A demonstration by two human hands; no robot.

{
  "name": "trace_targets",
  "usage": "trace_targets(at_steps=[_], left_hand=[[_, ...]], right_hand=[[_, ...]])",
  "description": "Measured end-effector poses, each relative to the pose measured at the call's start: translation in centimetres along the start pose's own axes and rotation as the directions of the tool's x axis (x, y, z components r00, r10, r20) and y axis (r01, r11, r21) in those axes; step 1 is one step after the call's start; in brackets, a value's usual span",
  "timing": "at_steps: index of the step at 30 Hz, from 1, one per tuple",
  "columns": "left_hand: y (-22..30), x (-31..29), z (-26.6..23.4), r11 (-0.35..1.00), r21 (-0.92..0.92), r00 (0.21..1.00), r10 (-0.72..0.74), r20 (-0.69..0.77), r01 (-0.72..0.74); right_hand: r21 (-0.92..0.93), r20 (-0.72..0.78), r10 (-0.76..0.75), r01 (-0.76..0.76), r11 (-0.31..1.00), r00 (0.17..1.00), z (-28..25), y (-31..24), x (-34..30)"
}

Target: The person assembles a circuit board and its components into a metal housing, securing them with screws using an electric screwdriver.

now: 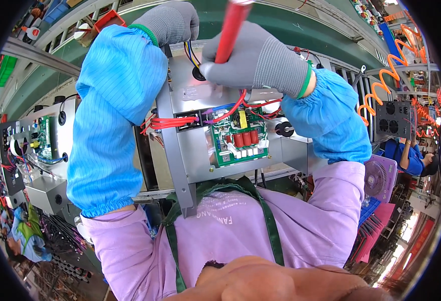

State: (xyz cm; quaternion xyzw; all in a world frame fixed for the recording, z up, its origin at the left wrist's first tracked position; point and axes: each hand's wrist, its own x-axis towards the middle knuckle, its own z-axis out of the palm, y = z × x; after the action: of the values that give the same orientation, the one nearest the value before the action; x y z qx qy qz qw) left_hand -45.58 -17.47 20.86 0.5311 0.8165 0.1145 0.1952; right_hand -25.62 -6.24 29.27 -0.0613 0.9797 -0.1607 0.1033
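Observation:
My right hand [245, 57], in a grey glove, is closed around a red rod-shaped tool [234, 32] that rises toward the top edge. Its working end is hidden below the fist. At the far left of the grey metal housing [188, 150], my gloved left hand [170, 24] has its fingers curled; whatever they grip is hidden. Thin yellow and dark wires [193, 54] run from a black grommet [198, 74] up toward that hand. Nearer me, a green circuit board [240, 138] with red and yellow parts sits in the housing. Thick red wires [175, 122] cross its left wall.
To the left stands another metal unit with a green board [44, 138]. A red bin [109, 21] lies beyond my left arm. On the right hang orange coiled hoses [381, 90], near a purple fan [380, 175]. Another person in blue [415, 158] is farther right.

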Motion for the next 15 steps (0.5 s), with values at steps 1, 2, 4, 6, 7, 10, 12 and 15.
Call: trace_targets(at_steps=[1, 2, 4, 6, 7, 10, 12, 15], left_hand=[[-1.6, 0.7, 0.8, 0.999, 0.045, 1.0, 0.019, -0.008, -0.018], [-1.9, 0.7, 0.9, 0.995, 0.091, 0.999, 0.032, -0.016, -0.031], [-2.0, 1.5, 1.6, 0.95, 0.313, 0.994, 0.033, -0.109, 0.003], [-1.3, 0.8, 1.7, 0.941, 0.326, 0.992, -0.061, -0.11, 0.094], [-1.5, 1.3, 0.7, 0.934, 0.332, 0.988, -0.096, -0.123, 0.132], [-0.2, 2.6, -2.3, 0.906, 0.351, 0.968, -0.192, -0.163, 0.238], [3.5, 1.8, -1.3, 0.893, 0.356, 0.959, -0.23, -0.169, 0.277], [8.2, -1.5, -1.9, 0.852, 0.369, 0.926, -0.31, -0.214, 0.37]], right_hand=[[-0.002, 0.0, -0.001, 0.001, 1.0, 1.0, 0.1, 0.1, -0.4], [0.111, -0.085, -0.054, 0.063, 0.992, 0.995, 0.1, 0.4, -1.0], [0.221, -0.169, -0.1, 0.136, 0.966, 0.981, -0.6, 1.0, -2.6], [0.504, -0.218, -0.03, 0.139, 0.853, 0.975, -3.1, -0.3, -4.8], [0.441, -0.362, -0.05, 0.218, 0.871, 0.931, -4.1, -0.9, -6.4], [0.36, -0.634, -0.013, 0.311, 0.879, 0.773, -6.7, -2.8, -11.9], [0.263, -0.776, 0.009, 0.31, 0.914, 0.631, -6.4, -2.1, -13.7], [0.217, -0.79, -0.034, 0.331, 0.919, 0.612, -6.6, -2.6, -16.2]])
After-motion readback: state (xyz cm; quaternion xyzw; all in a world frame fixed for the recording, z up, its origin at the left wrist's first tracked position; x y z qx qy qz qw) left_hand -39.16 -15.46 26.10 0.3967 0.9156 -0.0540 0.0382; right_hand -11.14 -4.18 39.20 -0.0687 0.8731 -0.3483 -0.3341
